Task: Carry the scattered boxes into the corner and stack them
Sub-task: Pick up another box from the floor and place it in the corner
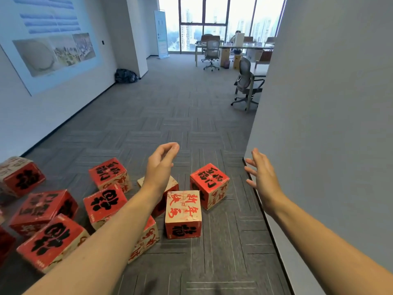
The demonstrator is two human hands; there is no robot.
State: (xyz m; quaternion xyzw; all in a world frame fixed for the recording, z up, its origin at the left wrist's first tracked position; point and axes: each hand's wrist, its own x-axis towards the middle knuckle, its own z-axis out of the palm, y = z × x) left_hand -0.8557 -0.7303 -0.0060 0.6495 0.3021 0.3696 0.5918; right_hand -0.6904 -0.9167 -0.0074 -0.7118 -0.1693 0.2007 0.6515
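The left hand (161, 167) hangs loosely curled and empty, and the right hand (263, 177) is spread and empty near the wall (340, 103). Below them on the carpet (212, 124), the cream-topped box (183, 209) sits just beside the red-topped box (209, 184). A hasty grab at one could shove its neighbour.

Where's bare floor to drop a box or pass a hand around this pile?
Free: the carpet strip between the right wall and the red-top box; the near carpet in front of the beige-top box; the open floor beyond the pile toward the desks. Crowded: the left cluster, boxes nearly touching, gaps narrow.
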